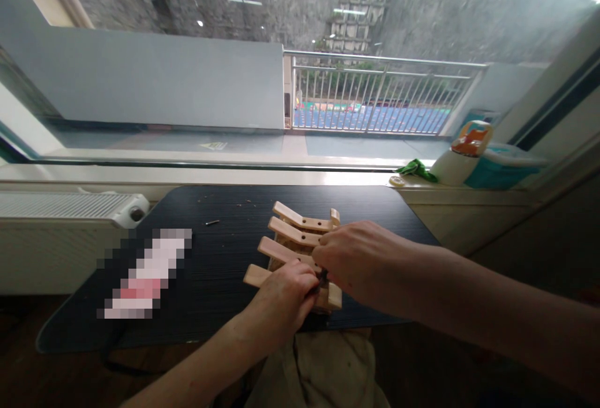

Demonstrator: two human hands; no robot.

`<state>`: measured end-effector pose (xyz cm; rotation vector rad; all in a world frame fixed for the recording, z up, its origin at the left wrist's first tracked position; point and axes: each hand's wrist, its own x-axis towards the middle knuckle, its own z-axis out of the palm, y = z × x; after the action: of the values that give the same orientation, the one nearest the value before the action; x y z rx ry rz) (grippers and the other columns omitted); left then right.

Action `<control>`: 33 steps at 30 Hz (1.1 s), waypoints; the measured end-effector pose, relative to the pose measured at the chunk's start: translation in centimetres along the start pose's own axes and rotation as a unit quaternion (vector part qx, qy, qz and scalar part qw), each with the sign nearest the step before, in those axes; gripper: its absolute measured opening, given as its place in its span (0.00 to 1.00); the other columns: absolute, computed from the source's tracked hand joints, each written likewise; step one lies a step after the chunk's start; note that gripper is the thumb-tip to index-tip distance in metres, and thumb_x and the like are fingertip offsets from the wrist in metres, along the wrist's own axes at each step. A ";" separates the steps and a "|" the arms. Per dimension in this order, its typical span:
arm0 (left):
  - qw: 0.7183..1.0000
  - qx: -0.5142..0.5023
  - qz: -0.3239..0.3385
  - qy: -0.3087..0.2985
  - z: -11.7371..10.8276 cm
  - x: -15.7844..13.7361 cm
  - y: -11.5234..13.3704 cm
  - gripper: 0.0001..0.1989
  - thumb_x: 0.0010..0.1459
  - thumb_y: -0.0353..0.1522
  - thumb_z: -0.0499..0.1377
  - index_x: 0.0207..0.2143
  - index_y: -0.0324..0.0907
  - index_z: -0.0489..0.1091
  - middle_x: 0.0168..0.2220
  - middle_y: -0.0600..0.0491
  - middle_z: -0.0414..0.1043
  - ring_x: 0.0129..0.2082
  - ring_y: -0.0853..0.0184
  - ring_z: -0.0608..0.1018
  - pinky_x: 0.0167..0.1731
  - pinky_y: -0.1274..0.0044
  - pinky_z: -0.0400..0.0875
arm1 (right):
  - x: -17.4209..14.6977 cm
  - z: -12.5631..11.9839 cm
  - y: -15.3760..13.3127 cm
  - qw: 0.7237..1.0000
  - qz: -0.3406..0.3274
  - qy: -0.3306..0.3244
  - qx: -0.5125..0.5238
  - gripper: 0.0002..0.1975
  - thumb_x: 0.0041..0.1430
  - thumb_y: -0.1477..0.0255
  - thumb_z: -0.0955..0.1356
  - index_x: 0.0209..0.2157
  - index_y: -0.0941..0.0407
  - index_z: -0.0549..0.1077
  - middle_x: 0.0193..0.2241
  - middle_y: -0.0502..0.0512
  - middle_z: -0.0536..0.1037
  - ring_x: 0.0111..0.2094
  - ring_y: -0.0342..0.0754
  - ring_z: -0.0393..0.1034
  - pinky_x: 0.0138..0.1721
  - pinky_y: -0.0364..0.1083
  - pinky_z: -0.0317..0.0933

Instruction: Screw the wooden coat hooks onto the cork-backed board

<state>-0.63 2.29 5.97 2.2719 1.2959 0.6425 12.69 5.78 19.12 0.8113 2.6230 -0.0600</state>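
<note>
A pale wooden slatted piece (285, 250) lies near the front edge of the black table, with several bent slats side by side and dark round holes in them. Over its nearest slats rests my left hand (289, 288), fingers curled closed. My right hand (354, 252) comes in from the right, its fingers pinched together close to the left fingertips. A small dark thing (324, 275) shows between the two hands; its kind is hidden by the fingers. Rougher brown material is visible under the slats.
On the black table (210, 289) lie a small metal screw-like piece (212, 222), light crumbs and a blurred-out pink-white item (150, 270) at left. A white radiator (65, 211) adjoins it. On the sill stand a white-orange container (462, 155), a teal box (501, 167) and green cloth (417, 170).
</note>
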 end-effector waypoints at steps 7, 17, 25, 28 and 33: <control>1.000 -0.001 -0.007 -0.001 -0.2 0.1 0.2 0.06 0.52 0.23 0.56 0.27 0.39 0.71 0.34 0.51 0.73 0.38 0.66 0.72 0.40 0.76 0.65 | 0.0 -0.5 -0.2 0.999 0.020 0.024 -0.027 0.05 0.53 0.74 0.66 0.29 0.58 0.75 0.25 0.56 0.77 0.29 0.50 0.71 0.26 0.44 0.53; 0.999 -0.012 -0.021 0.020 0.1 0.0 0.0 0.05 0.51 0.25 0.56 0.25 0.40 0.70 0.35 0.51 0.73 0.39 0.65 0.72 0.40 0.76 0.66 | 0.5 -0.4 -0.6 0.999 -0.029 0.004 0.031 0.06 0.52 0.79 0.65 0.27 0.61 0.75 0.27 0.57 0.76 0.29 0.45 0.69 0.29 0.42 0.54; 1.000 0.001 -0.011 0.000 -0.1 0.2 0.3 0.06 0.51 0.23 0.55 0.26 0.39 0.70 0.35 0.51 0.73 0.39 0.66 0.72 0.42 0.75 0.65 | 0.2 0.7 0.6 0.997 -0.006 0.074 0.011 0.06 0.52 0.74 0.65 0.27 0.58 0.74 0.23 0.55 0.75 0.27 0.47 0.69 0.26 0.43 0.52; 1.000 0.001 -0.004 0.012 -0.2 0.3 0.3 0.06 0.51 0.24 0.55 0.26 0.39 0.70 0.33 0.51 0.72 0.38 0.66 0.72 0.42 0.75 0.65 | -0.1 -0.2 0.4 0.999 -0.008 0.051 0.018 0.07 0.48 0.76 0.67 0.32 0.56 0.74 0.28 0.53 0.76 0.30 0.48 0.70 0.27 0.43 0.52; 1.000 0.002 -0.015 0.021 0.0 0.3 0.2 0.05 0.50 0.24 0.55 0.27 0.39 0.69 0.32 0.51 0.72 0.37 0.65 0.72 0.39 0.75 0.66 | -0.2 -0.8 -0.2 1.000 -0.010 -0.016 0.014 0.07 0.55 0.79 0.64 0.29 0.60 0.75 0.32 0.57 0.77 0.34 0.47 0.70 0.28 0.44 0.53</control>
<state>-0.41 2.47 6.15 2.2484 1.3495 0.6806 12.46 5.59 19.91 0.7869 2.6060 -0.1147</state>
